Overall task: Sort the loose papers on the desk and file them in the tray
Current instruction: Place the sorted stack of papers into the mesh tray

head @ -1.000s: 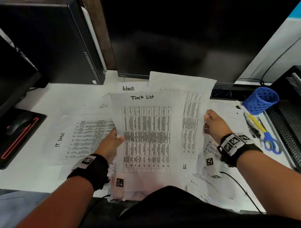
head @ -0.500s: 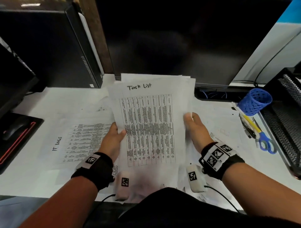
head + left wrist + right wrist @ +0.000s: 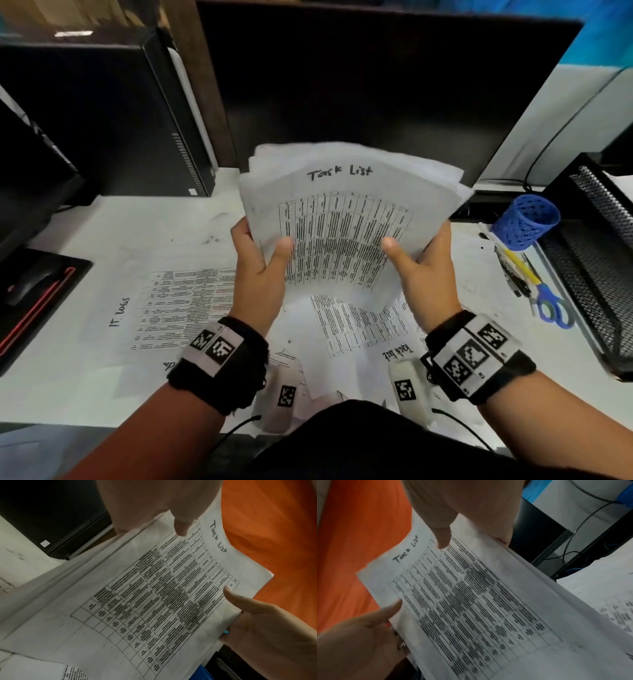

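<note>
A stack of printed sheets [image 3: 346, 212] with "Task List" handwritten on the top page is held up above the desk, tilted toward me. My left hand [image 3: 262, 263] grips its left edge, thumb on the front. My right hand [image 3: 416, 263] grips the right edge the same way. The left wrist view shows the stack [image 3: 154, 595] under my left thumb [image 3: 181, 527]; the right wrist view shows it [image 3: 471, 601] under my right thumb [image 3: 443, 540]. Loose sheets remain on the desk, an "IT Logs" sheet [image 3: 178, 305] and another table sheet [image 3: 359, 325]. The black mesh tray [image 3: 596, 267] stands at the right.
A blue mesh pen cup [image 3: 525, 222] lies on its side by the tray, with pens and blue scissors [image 3: 551, 310] beside it. A dark monitor [image 3: 376, 85] stands behind the stack, a PC tower [image 3: 102, 113] at back left, a mouse [image 3: 30, 286] on a pad at far left.
The spread sheets have been drawn together into one stack and lifted off the desk. Both hands moved inward and up, thumbs now on the front page.
</note>
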Demonstrator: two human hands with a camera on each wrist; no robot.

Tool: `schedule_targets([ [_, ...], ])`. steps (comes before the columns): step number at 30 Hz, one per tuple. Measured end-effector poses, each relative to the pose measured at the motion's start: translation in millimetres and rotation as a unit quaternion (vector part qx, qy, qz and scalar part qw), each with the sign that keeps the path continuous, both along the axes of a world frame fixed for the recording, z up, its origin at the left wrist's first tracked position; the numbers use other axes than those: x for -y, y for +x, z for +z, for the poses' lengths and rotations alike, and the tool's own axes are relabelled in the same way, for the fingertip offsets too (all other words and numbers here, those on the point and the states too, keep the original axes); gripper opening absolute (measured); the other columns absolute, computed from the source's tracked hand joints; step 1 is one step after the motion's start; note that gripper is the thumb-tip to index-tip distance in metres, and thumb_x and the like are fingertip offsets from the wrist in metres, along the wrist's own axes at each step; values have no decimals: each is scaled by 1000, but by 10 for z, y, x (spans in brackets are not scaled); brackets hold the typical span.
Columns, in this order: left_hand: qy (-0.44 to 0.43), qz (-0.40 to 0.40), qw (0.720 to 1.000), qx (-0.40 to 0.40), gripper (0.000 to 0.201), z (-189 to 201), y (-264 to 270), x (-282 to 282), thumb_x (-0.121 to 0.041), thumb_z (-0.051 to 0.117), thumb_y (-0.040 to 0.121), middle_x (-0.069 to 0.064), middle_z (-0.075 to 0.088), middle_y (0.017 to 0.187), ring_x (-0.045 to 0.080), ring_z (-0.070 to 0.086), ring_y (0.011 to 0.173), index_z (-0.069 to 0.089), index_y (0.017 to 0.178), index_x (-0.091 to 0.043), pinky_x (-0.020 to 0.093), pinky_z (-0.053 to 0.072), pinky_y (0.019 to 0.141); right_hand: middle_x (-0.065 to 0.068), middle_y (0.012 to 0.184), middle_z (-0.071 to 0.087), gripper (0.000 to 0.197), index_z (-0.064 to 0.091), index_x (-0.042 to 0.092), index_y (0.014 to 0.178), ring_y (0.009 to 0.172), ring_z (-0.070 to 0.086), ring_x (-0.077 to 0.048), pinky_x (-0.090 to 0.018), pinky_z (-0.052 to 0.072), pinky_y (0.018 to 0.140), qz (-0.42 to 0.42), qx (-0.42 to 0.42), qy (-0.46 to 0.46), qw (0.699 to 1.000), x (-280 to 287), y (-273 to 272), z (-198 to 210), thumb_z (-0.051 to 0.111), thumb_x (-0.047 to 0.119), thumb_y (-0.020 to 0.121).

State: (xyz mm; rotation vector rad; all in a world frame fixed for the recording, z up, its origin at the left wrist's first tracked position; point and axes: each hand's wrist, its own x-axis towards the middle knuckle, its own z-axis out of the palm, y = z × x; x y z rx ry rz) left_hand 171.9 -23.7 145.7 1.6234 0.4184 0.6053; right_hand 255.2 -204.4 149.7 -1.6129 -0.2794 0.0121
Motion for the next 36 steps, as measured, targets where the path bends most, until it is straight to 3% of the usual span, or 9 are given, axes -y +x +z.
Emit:
schedule_targets([
  [6,-26,-9,1000,7,55,58,48,-21,-10,62,88,-12,58,123,1,57,112,30,128,-30,25,47,93,-10,127,48,58,29,15,135,109,56,-16,-37,51,94,-29,104,58,993,-67,120,402,62,7,88],
  [9,-51,-13,999,1,44,-30,68,-18,-14,58,92,-14,60,122,3,57,113,38,125,-36,29,45,95,-13,133,47,63,27,22,141,97,53,-5,-20,47,90,-31,189,13,981,-120,156,585,59,6,90],
  [12,-79,-18,996,-21,33,-143,76,-4,-18,52,96,-18,61,116,1,57,109,46,116,-44,26,44,91,0,126,53,41,48,27,131,99,41,20,3,30,87,-34,249,-131,959,-150,241,614,55,16,93],
  [15,-78,-5,996,-48,28,-233,88,7,-21,51,97,-22,60,112,-3,55,106,47,111,-46,23,42,89,1,119,56,31,52,28,121,99,44,18,1,33,83,-65,231,-133,962,-151,269,617,54,17,92],
  [19,-75,27,994,-75,31,-349,120,-8,-22,52,96,-21,59,111,0,55,105,48,122,-38,29,42,95,1,109,56,53,35,29,132,92,57,-1,-15,49,83,-54,177,-24,982,-98,253,598,61,12,89],
  [21,-70,36,993,-83,34,-389,128,-23,-20,52,96,-18,60,115,7,55,112,49,128,-33,35,40,104,2,118,55,56,35,23,133,102,59,-2,-20,50,88,-33,108,27,993,-63,290,482,64,9,87],
  [26,-68,41,994,-78,41,-345,137,-44,-16,50,97,-10,56,130,11,49,124,45,136,-27,42,34,112,7,120,61,42,45,20,126,111,59,-8,-36,48,100,-12,-18,-29,999,13,330,85,63,18,89],
  [32,-92,42,994,-32,47,-63,228,-45,-14,49,98,-9,54,135,8,49,125,39,142,-24,38,35,111,16,113,61,33,45,26,124,110,57,-4,-32,45,100,12,-61,-79,995,90,280,-109,56,20,93],
  [36,-109,38,993,-16,47,132,323,28,-16,49,98,-10,55,134,7,51,123,38,142,-26,34,37,108,19,101,61,19,48,30,112,95,56,6,-19,44,83,16,-63,-121,991,220,276,-90,51,21,96],
])
